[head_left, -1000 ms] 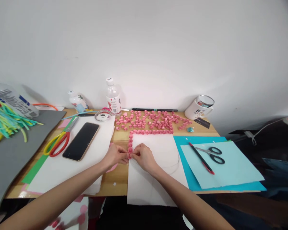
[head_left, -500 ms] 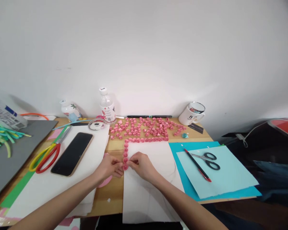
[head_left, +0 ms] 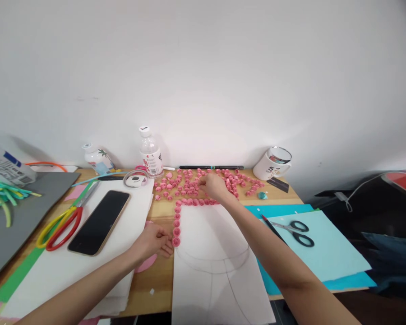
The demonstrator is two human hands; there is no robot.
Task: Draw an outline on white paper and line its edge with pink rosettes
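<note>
My right hand [head_left: 214, 186] is over the loose pink rolled-paper rosettes [head_left: 235, 181], its fingers bent down and closed among them; the fingertips are partly hidden, so whatever they pinch does not show. My left hand [head_left: 155, 239] rests at the left edge of a white sheet [head_left: 211, 234] with pencilled curves, fingers loosely bent and partly apart, nothing visible in them. Beside it, the lowest rosette [head_left: 176, 242] ends a column down the sheet's left edge. A row of rosettes [head_left: 201, 202] follows the top edge, partly behind my right forearm.
At left lie a phone [head_left: 99, 222], red-and-yellow scissors [head_left: 59, 228] and white paper [head_left: 66, 280]. A bottle [head_left: 151, 155] and a mug [head_left: 271, 164] stand at the back. Black-handled scissors [head_left: 301, 232] lie on pale blue paper [head_left: 331, 248] at right.
My right hand has left the lowest rosette of the column and moved up to the loose rosettes. My left hand stays beside the column. More of the pencilled curves now shows.
</note>
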